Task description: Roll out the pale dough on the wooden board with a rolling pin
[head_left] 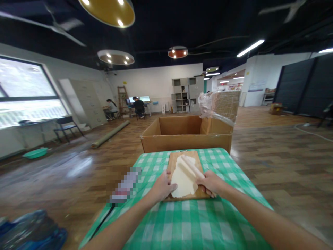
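A wooden cutting board (173,159) lies on a table covered with a green and white checked cloth (192,222). A flattened sheet of pale dough (183,178) rests on the board. A pale rolling pin (191,165) lies slantwise across the dough. My right hand (211,183) is closed round the near end of the rolling pin. My left hand (163,187) lies on the board's left edge, its fingers spread flat and touching the dough.
An open cardboard box (186,133) stands just beyond the table, with a plastic-wrapped bundle (221,104) at its right. A rolled mat (110,133) lies on the wooden floor at left. Two people sit at desks far back. A blue bag (31,231) is at lower left.
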The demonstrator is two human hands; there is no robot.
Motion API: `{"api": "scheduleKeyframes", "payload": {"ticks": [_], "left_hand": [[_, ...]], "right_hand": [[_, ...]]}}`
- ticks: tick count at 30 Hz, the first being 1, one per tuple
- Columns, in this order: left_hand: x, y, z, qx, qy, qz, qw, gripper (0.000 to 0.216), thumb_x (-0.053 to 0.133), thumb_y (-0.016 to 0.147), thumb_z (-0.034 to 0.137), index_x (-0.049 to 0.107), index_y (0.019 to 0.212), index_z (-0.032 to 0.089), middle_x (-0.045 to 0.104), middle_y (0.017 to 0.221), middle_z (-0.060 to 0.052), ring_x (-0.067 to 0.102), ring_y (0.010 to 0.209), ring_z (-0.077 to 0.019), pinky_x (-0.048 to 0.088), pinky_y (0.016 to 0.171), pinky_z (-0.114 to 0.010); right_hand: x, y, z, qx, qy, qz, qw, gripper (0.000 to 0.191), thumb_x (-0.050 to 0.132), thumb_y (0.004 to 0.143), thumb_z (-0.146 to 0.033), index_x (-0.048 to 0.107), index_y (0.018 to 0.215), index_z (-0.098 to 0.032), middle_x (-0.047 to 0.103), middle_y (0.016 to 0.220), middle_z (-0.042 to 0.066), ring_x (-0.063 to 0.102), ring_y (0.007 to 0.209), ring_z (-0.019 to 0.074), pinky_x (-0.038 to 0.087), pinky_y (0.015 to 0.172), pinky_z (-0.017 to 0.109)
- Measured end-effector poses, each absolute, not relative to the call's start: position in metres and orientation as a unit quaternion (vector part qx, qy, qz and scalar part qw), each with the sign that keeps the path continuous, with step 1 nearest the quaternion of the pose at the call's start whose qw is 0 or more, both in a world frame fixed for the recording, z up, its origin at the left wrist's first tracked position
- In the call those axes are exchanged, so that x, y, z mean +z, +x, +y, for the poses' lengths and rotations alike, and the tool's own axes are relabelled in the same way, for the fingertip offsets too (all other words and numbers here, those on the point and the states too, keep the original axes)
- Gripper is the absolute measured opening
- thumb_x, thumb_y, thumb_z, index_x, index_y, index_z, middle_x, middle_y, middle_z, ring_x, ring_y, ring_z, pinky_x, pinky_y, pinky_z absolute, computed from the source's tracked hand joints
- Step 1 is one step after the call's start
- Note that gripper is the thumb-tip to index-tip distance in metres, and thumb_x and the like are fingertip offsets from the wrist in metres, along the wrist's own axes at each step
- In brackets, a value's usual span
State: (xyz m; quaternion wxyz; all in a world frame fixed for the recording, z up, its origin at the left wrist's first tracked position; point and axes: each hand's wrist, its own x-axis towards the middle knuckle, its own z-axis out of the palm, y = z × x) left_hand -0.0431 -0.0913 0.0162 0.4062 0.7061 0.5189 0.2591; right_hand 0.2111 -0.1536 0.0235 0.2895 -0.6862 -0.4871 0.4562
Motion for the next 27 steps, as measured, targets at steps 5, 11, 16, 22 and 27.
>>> {"api": "scheduleKeyframes", "payload": {"ticks": [5, 11, 16, 22, 27], "left_hand": [[0.039, -0.057, -0.100, 0.292, 0.798, 0.493, 0.189, 0.037, 0.064, 0.092, 0.039, 0.061, 0.124, 0.020, 0.072, 0.082, -0.003, 0.072, 0.081, -0.0274, 0.052, 0.073, -0.035], [0.030, -0.052, -0.079, 0.248, 0.888, 0.388, -0.001, 0.046, 0.041, 0.106, 0.039, 0.056, 0.144, 0.019, 0.059, 0.149, -0.015, 0.050, 0.143, -0.0301, 0.036, 0.122, -0.048], [-0.001, -0.033, -0.038, 0.128, 0.917, 0.378, -0.011, 0.062, 0.030, 0.108, 0.046, 0.039, 0.160, 0.012, 0.041, 0.167, -0.016, 0.034, 0.157, -0.0307, 0.023, 0.130, -0.054], [0.003, 0.002, 0.011, 0.129, 0.903, 0.404, -0.067, 0.065, 0.027, 0.109, 0.056, 0.048, 0.155, 0.016, 0.050, 0.161, -0.015, 0.042, 0.152, -0.0321, 0.028, 0.126, -0.055], [0.006, 0.024, 0.049, 0.139, 0.881, 0.448, -0.067, 0.066, 0.025, 0.108, 0.061, 0.053, 0.148, 0.016, 0.063, 0.143, -0.019, 0.058, 0.133, -0.0338, 0.042, 0.113, -0.052]], "right_hand": [[0.023, 0.217, -0.157, 0.136, -0.651, -0.719, 0.202, 0.025, 0.059, 0.102, -0.043, 0.067, 0.093, -0.021, 0.077, 0.092, 0.011, 0.073, 0.084, 0.0244, 0.045, 0.066, 0.028], [0.027, 0.208, -0.142, -0.015, -0.602, -0.796, 0.060, 0.032, 0.045, 0.109, -0.044, 0.067, 0.115, -0.022, 0.072, 0.113, 0.013, 0.072, 0.094, 0.0282, 0.046, 0.075, 0.033], [0.015, 0.209, -0.120, -0.124, -0.575, -0.803, 0.094, 0.039, 0.036, 0.111, -0.039, 0.064, 0.133, -0.022, 0.067, 0.124, 0.015, 0.060, 0.119, 0.0324, 0.043, 0.099, 0.044], [0.002, 0.220, -0.068, -0.171, -0.622, -0.755, 0.116, 0.057, 0.027, 0.112, -0.051, 0.058, 0.148, -0.021, 0.056, 0.151, 0.019, 0.044, 0.141, 0.0389, 0.028, 0.115, 0.056], [0.007, 0.225, -0.014, -0.135, -0.673, -0.722, 0.088, 0.061, 0.022, 0.111, -0.051, 0.066, 0.136, -0.018, 0.067, 0.133, 0.020, 0.057, 0.126, 0.0364, 0.037, 0.107, 0.051]]}}
